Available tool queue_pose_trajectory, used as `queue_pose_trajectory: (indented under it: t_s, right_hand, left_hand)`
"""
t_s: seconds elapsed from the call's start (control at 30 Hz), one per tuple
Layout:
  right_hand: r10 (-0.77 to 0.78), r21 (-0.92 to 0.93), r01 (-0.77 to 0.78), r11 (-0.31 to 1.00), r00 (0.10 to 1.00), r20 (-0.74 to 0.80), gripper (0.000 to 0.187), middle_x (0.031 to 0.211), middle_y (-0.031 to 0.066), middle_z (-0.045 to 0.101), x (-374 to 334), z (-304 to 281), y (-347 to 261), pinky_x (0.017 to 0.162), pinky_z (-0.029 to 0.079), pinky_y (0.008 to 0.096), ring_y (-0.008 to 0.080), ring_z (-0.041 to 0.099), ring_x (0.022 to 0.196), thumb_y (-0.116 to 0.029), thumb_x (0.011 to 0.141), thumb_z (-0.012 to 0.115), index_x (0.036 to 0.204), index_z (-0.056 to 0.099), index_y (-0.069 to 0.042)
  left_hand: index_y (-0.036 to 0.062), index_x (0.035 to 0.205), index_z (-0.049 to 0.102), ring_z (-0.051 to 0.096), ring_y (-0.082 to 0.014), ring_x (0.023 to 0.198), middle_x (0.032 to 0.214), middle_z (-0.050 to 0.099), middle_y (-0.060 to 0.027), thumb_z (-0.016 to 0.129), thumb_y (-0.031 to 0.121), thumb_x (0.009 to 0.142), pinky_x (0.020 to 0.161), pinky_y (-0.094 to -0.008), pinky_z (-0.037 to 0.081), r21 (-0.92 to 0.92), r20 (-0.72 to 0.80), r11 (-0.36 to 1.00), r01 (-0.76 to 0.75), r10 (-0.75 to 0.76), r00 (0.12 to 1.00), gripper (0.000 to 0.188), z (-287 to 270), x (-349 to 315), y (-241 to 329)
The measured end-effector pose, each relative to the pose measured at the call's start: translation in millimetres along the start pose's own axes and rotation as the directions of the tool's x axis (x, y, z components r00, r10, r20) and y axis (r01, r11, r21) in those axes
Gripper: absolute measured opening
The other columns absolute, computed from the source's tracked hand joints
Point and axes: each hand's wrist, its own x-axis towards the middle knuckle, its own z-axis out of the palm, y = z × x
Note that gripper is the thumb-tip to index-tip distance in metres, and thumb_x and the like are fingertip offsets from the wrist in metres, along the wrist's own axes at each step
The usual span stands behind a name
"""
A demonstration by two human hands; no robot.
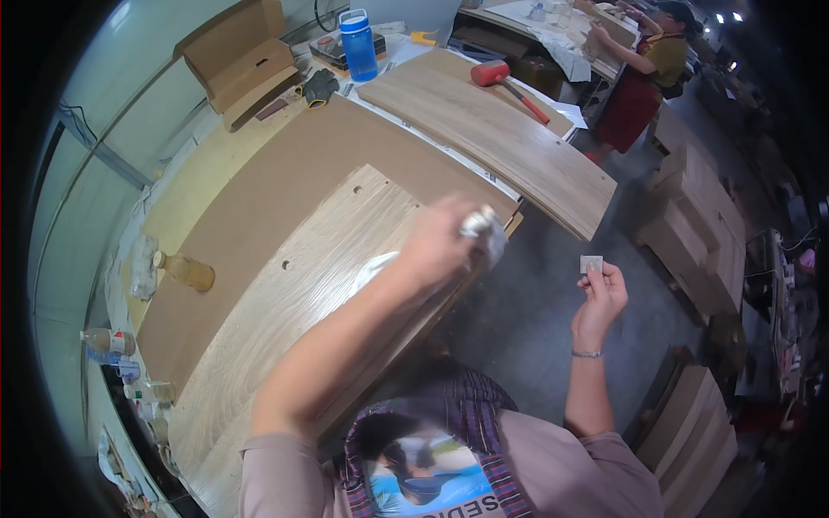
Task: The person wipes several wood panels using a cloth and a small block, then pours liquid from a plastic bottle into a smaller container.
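My left hand (439,237) is closed around a crumpled white cloth (492,237), over the near right edge of a wood-grain board (259,337). Motion smears the hand and cloth a little. Another white patch, perhaps more of the cloth, shows beside my forearm on the board. Off to the right, above the floor, my right hand (598,306) pinches a small pale square piece (591,263) between thumb and fingers. A few small holes show in the board, which lies on a brown sheet (233,198).
A second wood-grain board (501,142) overhangs the table's far right, with a red mallet (490,73) on it. Behind stand a blue bottle (358,47), dark gloves (319,88) and an open carton (246,69). A jar (186,271) sits left. Another person (652,69) works far right.
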Motion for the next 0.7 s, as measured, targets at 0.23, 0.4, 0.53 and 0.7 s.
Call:
queue_pose_trajectory:
  t_s: [0.23,0.4,0.53,0.7]
  right_hand:
    - [0.104,0.044,-0.108,0.993,0.991,0.081,0.009,0.086,0.0049,0.068,65.8,33.0,20.1,0.063,0.046,0.0222,0.0074,0.057,0.068,0.001,0.088,0.069,0.096,0.066,0.003]
    - [0.108,0.025,-0.112,0.993,0.987,0.121,0.009,0.085,0.0057,0.069,73.0,48.2,16.7,0.062,0.047,0.0226,0.0083,0.058,0.068,0.001,0.087,0.07,0.096,0.066,0.004]
    - [0.107,-0.002,-0.107,0.994,0.986,0.13,0.01,0.085,0.0056,0.068,73.0,53.7,21.7,0.063,0.047,0.0226,0.0084,0.058,0.068,0.0,0.088,0.07,0.096,0.066,0.003]
    - [0.115,0.008,-0.121,0.993,0.959,0.258,0.012,0.089,0.005,0.07,52.6,77.1,10.2,0.066,0.047,0.0214,0.0079,0.06,0.073,0.003,0.086,0.071,0.097,0.066,0.004]
  left_hand:
    - [0.0121,0.128,0.066,0.051,-0.0322,0.127,0.142,0.055,-0.0111,0.075,0.03,0.086,0.103,-0.0466,0.04,0.698,-0.287,0.686,0.206,0.005,0.958,0.046,-77.1,-1.5,-50.1]
    - [0.007,0.12,0.071,0.054,-0.0303,0.125,0.136,0.06,-0.0118,0.073,0.031,0.089,0.105,-0.0459,0.041,0.606,-0.524,0.624,0.494,-0.154,0.837,0.039,-117.3,-55.5,-80.5]
    - [-0.0037,0.107,0.067,0.061,-0.0345,0.11,0.119,0.065,-0.0158,0.073,0.005,0.083,0.095,-0.0386,0.048,0.583,-0.632,0.671,0.459,0.019,0.775,0.027,-146.6,-121.1,-80.6]
    - [-0.0031,0.09,0.065,0.06,-0.0293,0.091,0.093,0.065,-0.0106,0.074,0.008,0.08,0.083,-0.0384,0.046,0.416,-0.785,0.715,0.562,-0.03,0.619,0.018,-154.5,-173.9,-42.6]
